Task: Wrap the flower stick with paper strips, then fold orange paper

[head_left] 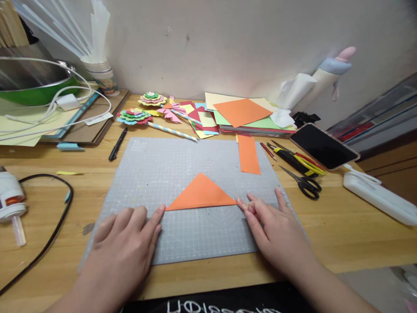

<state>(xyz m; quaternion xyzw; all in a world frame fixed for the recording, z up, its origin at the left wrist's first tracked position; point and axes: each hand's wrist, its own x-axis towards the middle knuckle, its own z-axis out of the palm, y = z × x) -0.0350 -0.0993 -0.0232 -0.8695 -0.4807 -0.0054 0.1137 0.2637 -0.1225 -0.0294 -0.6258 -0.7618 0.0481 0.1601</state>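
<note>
A sheet of orange paper (200, 191), folded into a triangle, lies on the grey cutting mat (137, 174) with its point away from me and its long folded edge towards me. My left hand (125, 243) has its index fingertip on the left corner, thumb close beneath it, the other fingers bent. At the right corner, my right hand (273, 230) holds the paper between thumb and forefinger, while its outer fingers spread over the mat. An orange paper strip (249, 154) rests on the mat's far right part.
Right of the mat lie scissors (304, 182), a utility knife (291, 158), a pencil (268, 151) and a phone (325, 145). A pen (117, 144) and a glue gun (11, 195) with its cable are on the left. Paper flowers (134, 116) and stacked coloured paper (243, 113) line the wall.
</note>
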